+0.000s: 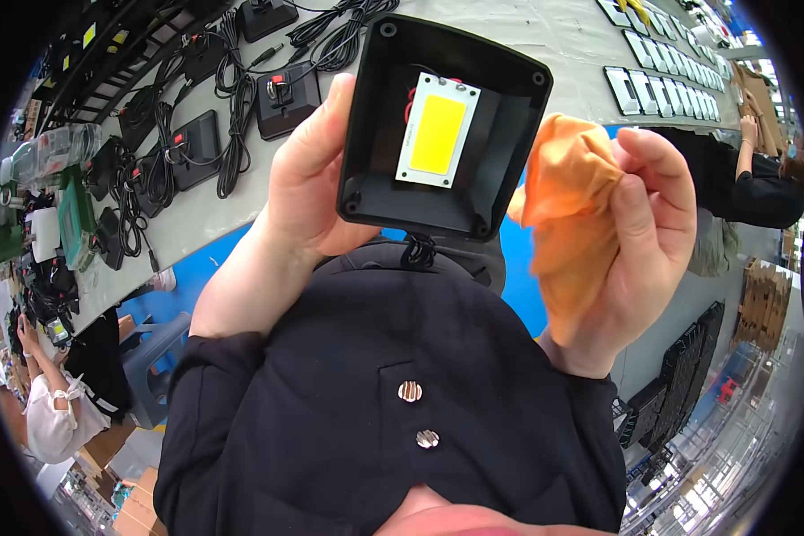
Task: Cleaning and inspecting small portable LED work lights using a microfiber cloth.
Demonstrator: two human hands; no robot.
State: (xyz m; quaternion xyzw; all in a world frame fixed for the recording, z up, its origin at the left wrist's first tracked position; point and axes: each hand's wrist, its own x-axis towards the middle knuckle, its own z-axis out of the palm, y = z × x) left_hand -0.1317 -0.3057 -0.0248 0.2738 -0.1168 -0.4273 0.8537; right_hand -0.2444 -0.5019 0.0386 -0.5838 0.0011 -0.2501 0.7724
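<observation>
A: What takes up most of the view?

B: The grey worktable (563, 36) across the top; on its left part lie black lamp housings with coiled cables (196, 147); toward its far right stand rows of white-framed panels (661, 89).

A: And in the hands?

B: The left hand (308, 174) is closed round the left edge of a black floodlight housing (447, 125), thumb up along its side, fingers hidden behind; the housing is held up above the person's chest, open face toward the camera, tilted slightly; inside it sits a white plate with a yellow light chip (438, 132), and a black cable (417, 252) hangs from its lower edge.

A: The other hand?

B: The right hand (639, 241) pinches a crumpled orange cloth (567, 210) between thumb and fingers, just beside the housing's right edge; whether cloth and housing touch, I cannot tell.
</observation>
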